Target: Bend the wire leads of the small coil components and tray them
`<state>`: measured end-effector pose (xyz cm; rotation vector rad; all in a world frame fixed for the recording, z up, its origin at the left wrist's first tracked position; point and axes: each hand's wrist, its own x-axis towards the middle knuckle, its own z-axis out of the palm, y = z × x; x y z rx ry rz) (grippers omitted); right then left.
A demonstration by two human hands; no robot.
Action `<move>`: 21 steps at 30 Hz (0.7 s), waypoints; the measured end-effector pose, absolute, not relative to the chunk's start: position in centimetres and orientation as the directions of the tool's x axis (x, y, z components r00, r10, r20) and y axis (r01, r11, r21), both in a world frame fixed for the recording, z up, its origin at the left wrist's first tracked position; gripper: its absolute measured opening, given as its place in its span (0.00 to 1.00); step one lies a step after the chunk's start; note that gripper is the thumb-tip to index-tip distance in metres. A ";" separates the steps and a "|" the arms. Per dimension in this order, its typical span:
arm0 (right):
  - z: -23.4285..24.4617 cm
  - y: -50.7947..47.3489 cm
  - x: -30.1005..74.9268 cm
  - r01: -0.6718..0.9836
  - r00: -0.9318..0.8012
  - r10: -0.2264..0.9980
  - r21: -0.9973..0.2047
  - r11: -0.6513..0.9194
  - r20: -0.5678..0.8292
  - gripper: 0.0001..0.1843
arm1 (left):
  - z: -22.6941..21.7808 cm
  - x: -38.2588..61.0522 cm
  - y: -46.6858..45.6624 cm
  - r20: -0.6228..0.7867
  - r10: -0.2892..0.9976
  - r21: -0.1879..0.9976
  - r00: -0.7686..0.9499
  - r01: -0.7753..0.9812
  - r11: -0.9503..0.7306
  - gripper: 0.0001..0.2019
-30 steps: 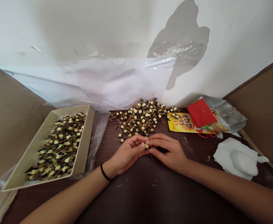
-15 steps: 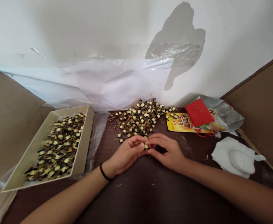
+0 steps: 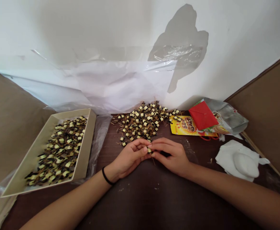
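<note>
My left hand (image 3: 128,158) and my right hand (image 3: 172,155) meet at the middle of the dark table (image 3: 154,198), fingers pinched together on one small yellow-and-black part with thin wire legs (image 3: 150,150). Just beyond my fingers lies a loose heap of the same parts (image 3: 142,120). A black band circles my left wrist.
A beige tray (image 3: 84,161) at the left holds several of the same parts, resting on clear plastic. At the right lie a yellow packet (image 3: 184,126), a red pouch (image 3: 202,115), a grey bag and white cloth (image 3: 240,159). Brown cardboard panels stand on both sides; plastic sheet covers the wall.
Both hands stay pinched on the same small part with only tiny finger shifts; the view has drifted slightly.
</note>
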<state>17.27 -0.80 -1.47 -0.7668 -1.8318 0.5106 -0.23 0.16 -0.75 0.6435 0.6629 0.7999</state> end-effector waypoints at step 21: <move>-1.7 -0.7 17.3 0.211 -0.300 0.803 -0.785 0.582 0.515 0.07 | -0.8 -0.2 0.2 -0.273 0.806 0.727 0.526 -0.436 0.531 0.13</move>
